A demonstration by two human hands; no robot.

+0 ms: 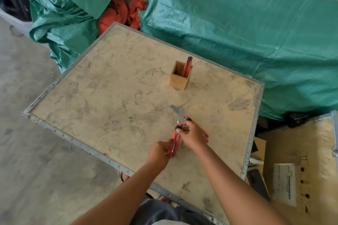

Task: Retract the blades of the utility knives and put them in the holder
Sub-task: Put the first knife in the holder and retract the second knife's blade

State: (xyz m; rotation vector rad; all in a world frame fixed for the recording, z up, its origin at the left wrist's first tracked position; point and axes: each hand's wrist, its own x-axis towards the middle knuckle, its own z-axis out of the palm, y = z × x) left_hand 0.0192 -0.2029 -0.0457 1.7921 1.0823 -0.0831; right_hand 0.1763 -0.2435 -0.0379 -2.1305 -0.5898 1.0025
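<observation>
A red utility knife (175, 141) with its steel blade out is held over the wooden board (109, 97). My left hand (160, 152) grips its rear end. My right hand (192, 134) pinches the front of its body by the black slider, the blade tip pointing away from me. A second red knife (204, 134) lies on the board under my right hand, mostly hidden, its blade (174, 109) also out and crossing the first. Farther back stands a square wooden holder (179, 78) with one red and black knife (188, 65) upright inside.
The board has a metal-edged rim (73, 140) and stands above a concrete floor. Green tarps (237, 42) and an orange cloth (117, 12) lie behind it. Another wooden crate (300, 160) with a paper label sits at the right.
</observation>
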